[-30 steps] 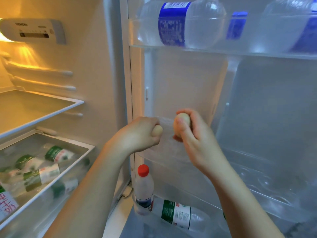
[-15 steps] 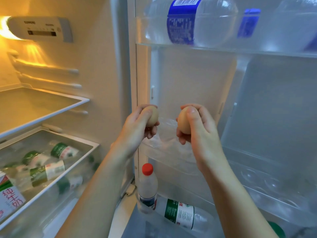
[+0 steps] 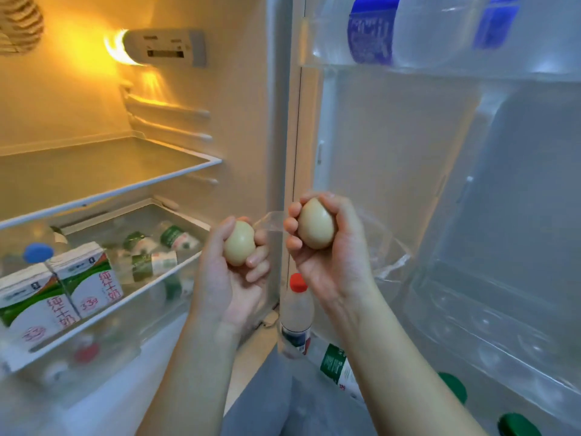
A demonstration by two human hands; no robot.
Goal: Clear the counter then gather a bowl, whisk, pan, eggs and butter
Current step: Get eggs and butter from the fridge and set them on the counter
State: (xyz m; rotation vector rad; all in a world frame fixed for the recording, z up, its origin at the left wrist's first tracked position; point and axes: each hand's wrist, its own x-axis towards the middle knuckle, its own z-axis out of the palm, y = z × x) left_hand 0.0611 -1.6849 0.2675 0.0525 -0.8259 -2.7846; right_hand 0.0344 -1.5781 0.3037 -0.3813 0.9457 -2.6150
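The curled fingers (image 3: 259, 265) of the left hand (image 3: 232, 278) wrap the right side of a pale beige egg, the left egg (image 3: 239, 243), with the thumb lying up its left side, so the egg sits upright in a snug cupped grip. The palm is turned up and toward the viewer, and the bare forearm runs down to the near bottom edge. Just to the right and a little higher, the fingers (image 3: 293, 227) of the right hand (image 3: 333, 262) curl round the left side of a second egg, the right egg (image 3: 316, 224), while the thumb bends over its top and right side; this palm also faces the viewer, and its forearm slants down to the near right. The two eggs are near each other but apart, held in front of the hinge edge of an open fridge. A crumpled clear plastic bag (image 3: 388, 243) shows behind the right hand, at a door shelf. Below the hands a red-capped bottle (image 3: 297, 313) stands upright. High on the door, large water bottles (image 3: 377, 29) with blue labels lie on their sides. To the left, inside the lit fridge, milk cartons (image 3: 91, 281) stand on a shelf under a bare glass shelf (image 3: 125, 184), beside green-labelled bottles (image 3: 163, 247) lying in a clear drawer.
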